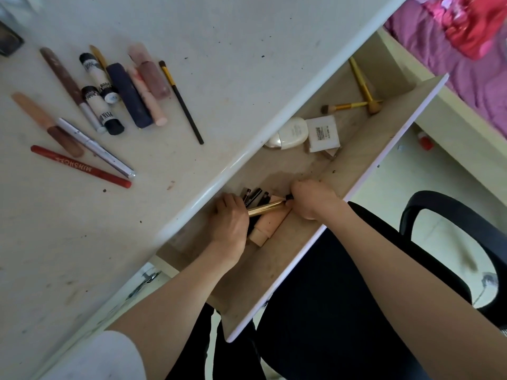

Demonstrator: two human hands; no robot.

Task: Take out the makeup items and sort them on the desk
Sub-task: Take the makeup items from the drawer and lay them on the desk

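Right now both hands are down in the open pale-wood drawer (365, 149) that juts out from under the white, scuffed desk top (219, 64), so the step in hand looks like another pick from the drawer rather than any sorting. The left hand (230, 219) curls over one end of a shiny gold tube (264, 209), which lies across a peach-coloured squeeze tube (270, 224) and beside a few small black sticks (253, 194); its fingers seem wrapped round the gold tube, though the grip itself is hidden beneath the hand. The right hand (311, 198) is clenched at the tube's other end, pinching what looks like a small black tip (288, 197); whether that is a cap or a separate item I cannot tell. Further along the drawer lie a white rounded bottle (290, 133), a white square box (323, 134) touching it, and two gold-handled brushes (359, 80), crossed. On the desk a group is already laid out: a red pencil (82, 167), a silver pen-shaped stick (96, 148), several brown and pink tubes, a dark blue tube (129, 96) and a thin black-and-gold brush (182, 104). By my judgement the task is perhaps halfway along. The next move calls for lifting the gold tube clear of the drawer edge and setting it among like items on the desk, without dragging the sticks beneath.
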